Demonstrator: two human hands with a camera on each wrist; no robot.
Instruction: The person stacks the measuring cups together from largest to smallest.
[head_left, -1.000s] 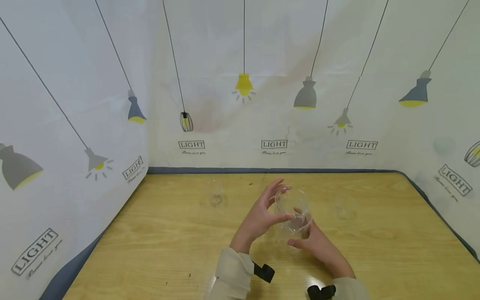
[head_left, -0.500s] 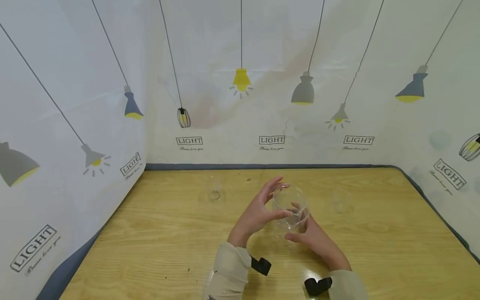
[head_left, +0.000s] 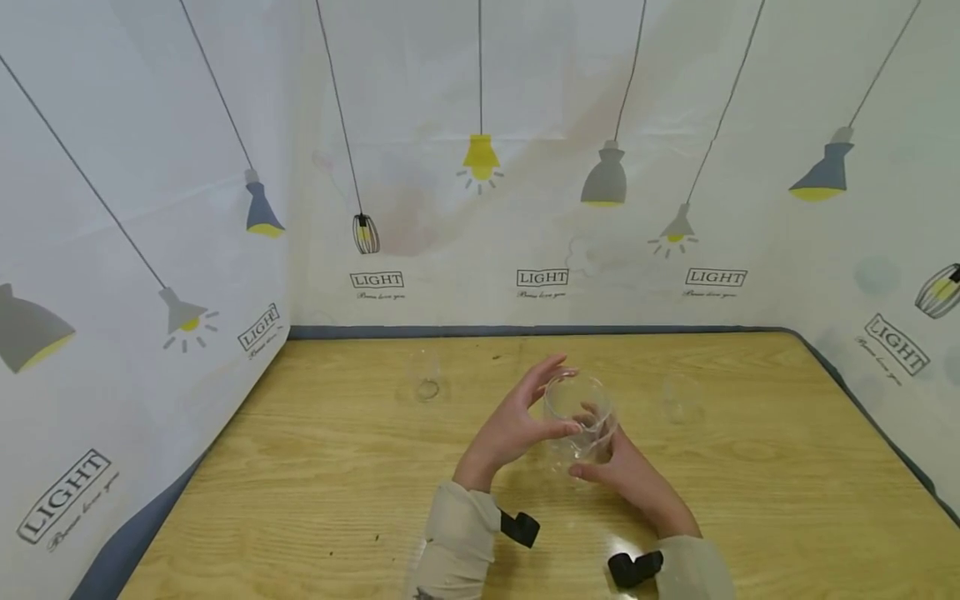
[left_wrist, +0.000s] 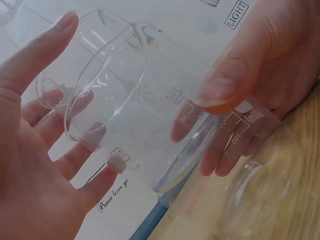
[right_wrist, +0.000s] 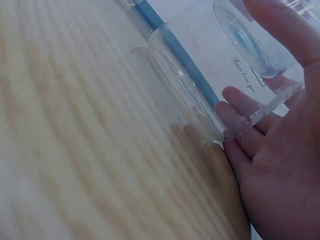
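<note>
Two clear beakers stand one in the other over the table's middle. My left hand (head_left: 510, 429) holds the upper beaker (left_wrist: 145, 95), thumb at the near side and fingers round the far side. Lower down, my right hand (head_left: 637, 479) grips the larger lower beaker (head_left: 566, 462), which carries white volume marks. The upper beaker's base (right_wrist: 250, 42) shows through the lower one's wall in the right wrist view. In the left wrist view the right thumb lies across the lower beaker near that base. The lower beaker's bottom is close to the wooden table (head_left: 337, 483).
A clear glass vessel (head_left: 427, 387) stands at the back left of the table. Another clear vessel (head_left: 681, 400) is at the back right, faint against the wood. Behind and at both sides hangs a white cloth (head_left: 450, 300) printed with lamps.
The head view has shifted slightly. Both hands keep their holds, and the nested beakers stay in nearly the same place over the table.
</note>
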